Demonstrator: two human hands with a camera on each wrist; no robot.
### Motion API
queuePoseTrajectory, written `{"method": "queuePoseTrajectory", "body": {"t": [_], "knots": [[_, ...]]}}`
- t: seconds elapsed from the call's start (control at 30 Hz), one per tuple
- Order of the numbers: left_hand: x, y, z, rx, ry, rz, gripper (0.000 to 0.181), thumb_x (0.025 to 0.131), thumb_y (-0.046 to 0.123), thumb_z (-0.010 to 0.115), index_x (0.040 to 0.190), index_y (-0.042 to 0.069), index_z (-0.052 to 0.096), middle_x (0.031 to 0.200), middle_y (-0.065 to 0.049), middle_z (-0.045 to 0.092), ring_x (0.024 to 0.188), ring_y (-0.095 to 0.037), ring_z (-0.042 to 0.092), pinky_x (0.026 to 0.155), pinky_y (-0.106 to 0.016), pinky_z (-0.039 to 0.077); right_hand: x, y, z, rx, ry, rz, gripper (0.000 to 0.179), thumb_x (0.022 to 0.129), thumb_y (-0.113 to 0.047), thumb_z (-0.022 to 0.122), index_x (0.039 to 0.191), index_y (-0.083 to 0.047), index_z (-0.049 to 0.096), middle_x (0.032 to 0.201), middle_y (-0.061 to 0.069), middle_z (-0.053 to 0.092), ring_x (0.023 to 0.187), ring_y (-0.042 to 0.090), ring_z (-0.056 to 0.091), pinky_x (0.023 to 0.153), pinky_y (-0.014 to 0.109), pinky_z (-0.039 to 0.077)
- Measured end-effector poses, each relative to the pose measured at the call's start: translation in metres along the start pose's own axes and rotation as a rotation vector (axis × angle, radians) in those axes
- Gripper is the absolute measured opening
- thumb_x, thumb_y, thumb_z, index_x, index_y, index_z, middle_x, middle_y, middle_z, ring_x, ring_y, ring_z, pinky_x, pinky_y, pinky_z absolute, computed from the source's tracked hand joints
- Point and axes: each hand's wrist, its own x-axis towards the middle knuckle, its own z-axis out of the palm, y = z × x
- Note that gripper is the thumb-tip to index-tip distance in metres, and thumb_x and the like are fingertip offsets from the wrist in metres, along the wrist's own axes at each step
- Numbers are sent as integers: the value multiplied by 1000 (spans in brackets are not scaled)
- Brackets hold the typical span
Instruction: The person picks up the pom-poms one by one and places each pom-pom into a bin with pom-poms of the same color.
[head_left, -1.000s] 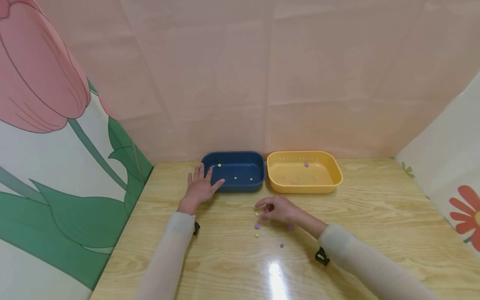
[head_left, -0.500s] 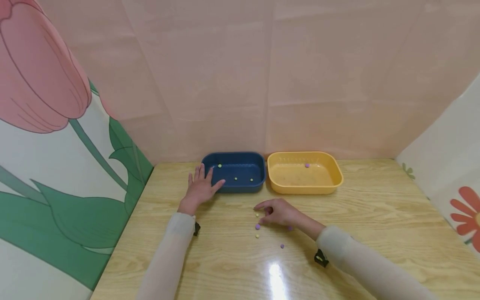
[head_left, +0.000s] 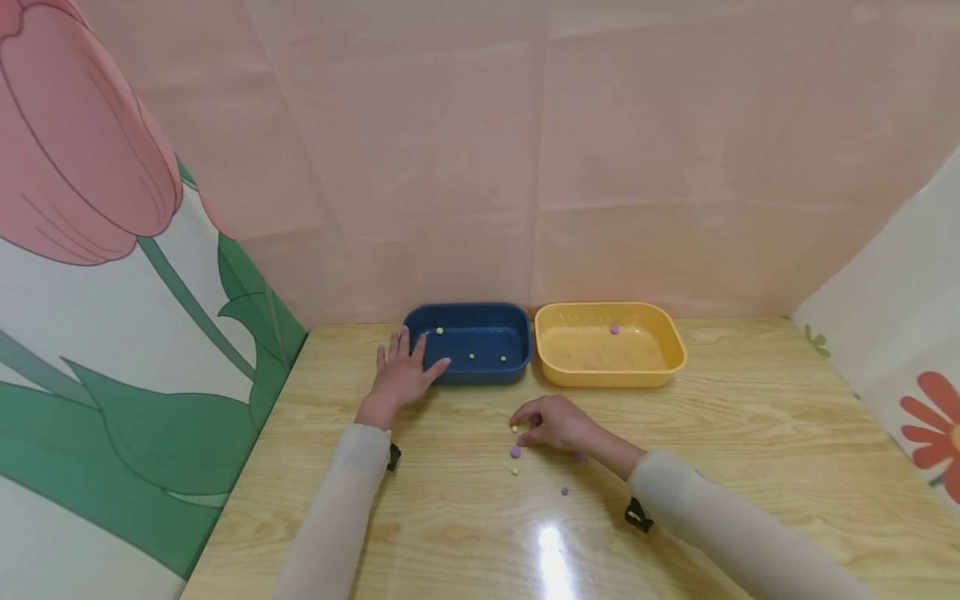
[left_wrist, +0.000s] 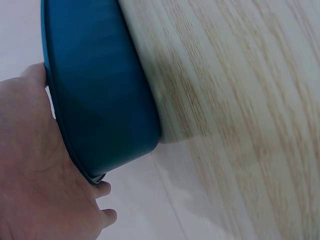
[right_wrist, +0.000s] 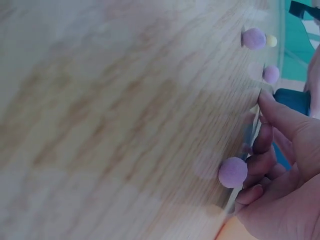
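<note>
My left hand [head_left: 397,382] rests with spread, straight fingers over the left rim of the blue tray [head_left: 468,377]. In the left wrist view that hand lies along the rim of the tray [left_wrist: 100,90]. My right hand [head_left: 561,423] is low over the table, index finger and thumb apart on either side of a small yellow ball [head_left: 514,429]. Close by the thumb sits a purple pom-pom [head_left: 515,452]; a second yellow ball [head_left: 514,472] lies nearer. The right wrist view shows a purple pom-pom [right_wrist: 232,172] beside the curled outer fingers.
Several small yellow-green balls, one of them [head_left: 439,331] at the back, lie in the blue tray. The yellow tray [head_left: 611,379] beside it holds a purple pom-pom [head_left: 615,330]. Another purple pom-pom [head_left: 565,492] lies on the wooden table [head_left: 450,517]. A pink backdrop [head_left: 420,167] stands behind.
My right index finger has lowered toward the small yellow ball, narrowing its gap to the thumb. My left hand and both trays keep their places.
</note>
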Motion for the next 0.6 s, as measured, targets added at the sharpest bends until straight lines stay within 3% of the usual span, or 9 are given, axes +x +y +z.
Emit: {"method": "queuePoseTrajectory", "body": {"t": [0.23,0.4,0.6], "knots": [[3,-2,2,11,-9,-9,94,97,78,24,164,13,13,169,-19,-10,155,-37,-13,121,-60,-7,1,1,2,23,9,-30,9,82,-18,85,82,-21,76,69,-13,61,67,6,52,63,24,43],[3,-2,3,5,-5,-9,93,97,77,25,164,13,13,169,-19,-9,155,-38,-10,121,-60,-7,1,1,3,34,7,-62,7,84,-14,82,84,-18,76,70,-13,63,68,5,54,63,23,44],[1,0,2,6,12,4,92,99,75,27,164,12,15,169,-21,-6,155,-39,-7,121,-61,-5,1,-1,3,48,3,-35,7,85,-11,78,87,-17,75,69,-11,61,65,6,53,61,23,44]]}}
